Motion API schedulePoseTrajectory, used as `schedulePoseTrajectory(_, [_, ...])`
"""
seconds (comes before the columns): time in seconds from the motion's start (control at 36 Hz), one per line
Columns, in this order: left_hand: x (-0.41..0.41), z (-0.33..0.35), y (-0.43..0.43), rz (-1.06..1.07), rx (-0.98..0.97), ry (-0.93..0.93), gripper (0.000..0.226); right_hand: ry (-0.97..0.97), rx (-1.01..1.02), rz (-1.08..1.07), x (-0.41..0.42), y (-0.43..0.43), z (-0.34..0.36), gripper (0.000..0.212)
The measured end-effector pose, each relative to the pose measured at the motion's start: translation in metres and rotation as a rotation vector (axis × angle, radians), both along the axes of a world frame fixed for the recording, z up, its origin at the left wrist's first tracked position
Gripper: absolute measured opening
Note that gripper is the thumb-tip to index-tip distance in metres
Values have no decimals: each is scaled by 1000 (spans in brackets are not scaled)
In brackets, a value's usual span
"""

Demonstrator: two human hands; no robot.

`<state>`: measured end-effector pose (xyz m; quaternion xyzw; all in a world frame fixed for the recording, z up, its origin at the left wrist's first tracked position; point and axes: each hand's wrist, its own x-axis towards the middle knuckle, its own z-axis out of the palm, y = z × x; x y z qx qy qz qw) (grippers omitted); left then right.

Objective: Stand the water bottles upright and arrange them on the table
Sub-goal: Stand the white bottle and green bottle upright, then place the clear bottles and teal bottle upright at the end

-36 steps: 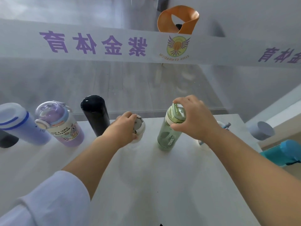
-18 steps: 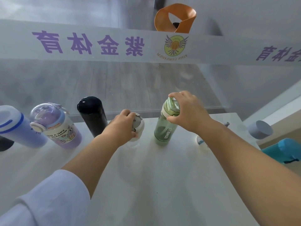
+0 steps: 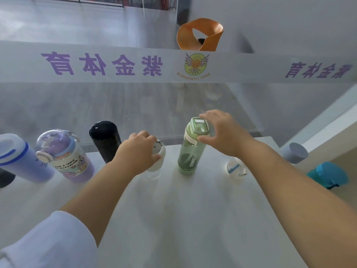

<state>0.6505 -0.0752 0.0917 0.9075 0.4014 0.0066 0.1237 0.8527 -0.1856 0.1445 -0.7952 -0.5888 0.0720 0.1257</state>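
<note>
A row of bottles stands upright along the far edge of the white table (image 3: 173, 219). My left hand (image 3: 137, 153) grips the lid of a clear bottle with a white cap (image 3: 159, 151). My right hand (image 3: 224, 132) holds the lid of a translucent green bottle (image 3: 190, 151), thumb and fingers around the cap. Left of them stand a black bottle (image 3: 105, 140), a purple cartoon-print bottle (image 3: 65, 155) and a pale blue bottle (image 3: 19, 157). A small clear bottle (image 3: 235, 167) sits partly hidden under my right forearm.
A glass wall with purple lettering (image 3: 100, 63) runs right behind the table's far edge. To the right, off the table, are a teal bottle (image 3: 328, 174) and a grey cup (image 3: 294, 152). A dark object (image 3: 5, 177) shows at the left edge. An orange chair (image 3: 201, 34) stands beyond the glass.
My right hand has slid the green bottle leftwards, closer to the white-capped one, and it now stands more upright. My left hand has stayed on the white cap.
</note>
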Motion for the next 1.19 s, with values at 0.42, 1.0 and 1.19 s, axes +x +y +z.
schedulePoseTrajectory(0.42, [20, 13, -75, -157, -26, 48, 40, 120, 18, -181, 41, -107, -3, 34])
schedulePoseTrajectory(1.0, [197, -14, -160, -176, -109, -29, 42, -76, 89, -177, 182, -217, -31, 29])
schedulePoseTrajectory(1.19, [238, -27, -166, -47, -161, -69, 77, -48, 4, -165, 212, -198, -33, 56])
